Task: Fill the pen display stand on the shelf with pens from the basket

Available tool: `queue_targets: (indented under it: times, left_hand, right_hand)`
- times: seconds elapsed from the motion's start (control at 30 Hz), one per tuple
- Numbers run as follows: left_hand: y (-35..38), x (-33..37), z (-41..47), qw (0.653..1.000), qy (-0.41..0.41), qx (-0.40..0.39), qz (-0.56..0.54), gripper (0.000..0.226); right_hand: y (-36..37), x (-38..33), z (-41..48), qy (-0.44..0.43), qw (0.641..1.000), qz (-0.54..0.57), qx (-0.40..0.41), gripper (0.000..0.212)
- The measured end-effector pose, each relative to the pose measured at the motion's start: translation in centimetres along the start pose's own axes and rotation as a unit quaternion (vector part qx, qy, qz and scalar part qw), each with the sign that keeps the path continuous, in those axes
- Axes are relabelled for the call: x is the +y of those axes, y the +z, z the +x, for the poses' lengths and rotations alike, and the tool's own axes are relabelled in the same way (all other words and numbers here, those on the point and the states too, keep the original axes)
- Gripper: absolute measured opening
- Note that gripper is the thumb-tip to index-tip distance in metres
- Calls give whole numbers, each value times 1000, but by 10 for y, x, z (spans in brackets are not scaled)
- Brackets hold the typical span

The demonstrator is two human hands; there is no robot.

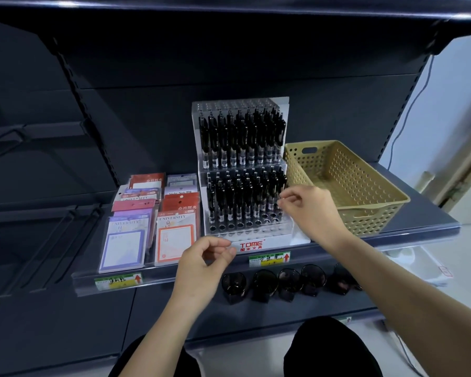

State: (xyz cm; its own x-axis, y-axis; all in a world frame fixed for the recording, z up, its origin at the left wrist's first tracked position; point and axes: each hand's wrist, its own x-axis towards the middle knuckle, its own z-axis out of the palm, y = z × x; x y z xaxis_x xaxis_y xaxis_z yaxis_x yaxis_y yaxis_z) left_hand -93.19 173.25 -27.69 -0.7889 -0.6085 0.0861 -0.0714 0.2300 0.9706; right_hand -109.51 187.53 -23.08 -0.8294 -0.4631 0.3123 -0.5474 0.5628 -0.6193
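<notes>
Two hands: my right hand (307, 210) pinches at the pen display stand's (250, 245) right-end pens (271, 202), likely seating one, grip unclear; my left hand (204, 265) hangs loosely curled, empty.

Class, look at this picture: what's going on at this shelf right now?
A person is stocking the pen display stand. The right hand pinches at the black pens on the lower tier's right edge; a firm grip is unclear. The left hand hovers loosely curled, holding nothing. Front holes are empty, and the beige basket looks empty.
</notes>
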Motion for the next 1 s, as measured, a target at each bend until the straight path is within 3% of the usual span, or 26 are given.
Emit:
queue_targets:
  times: [0.2,0.4,0.6,1.0]
  left_hand:
    - [21,14,0,1000,12,-21,14,7]
    - [40,27,-1,998,22,-35,46,10]
    - [39,30,1,995,22,-27,90,12]
    - [20,44,0,994,54,-2,92,12]
  right_hand:
    - [-42,37,-7,-16,993,-105,42,33]
    - [-40,88,-10,-6,944,-318,-83,42]
    - [-37,97,-5,-31,949,-307,-64,30]
    - [-60,69,-4,6,958,-273,-88,47]
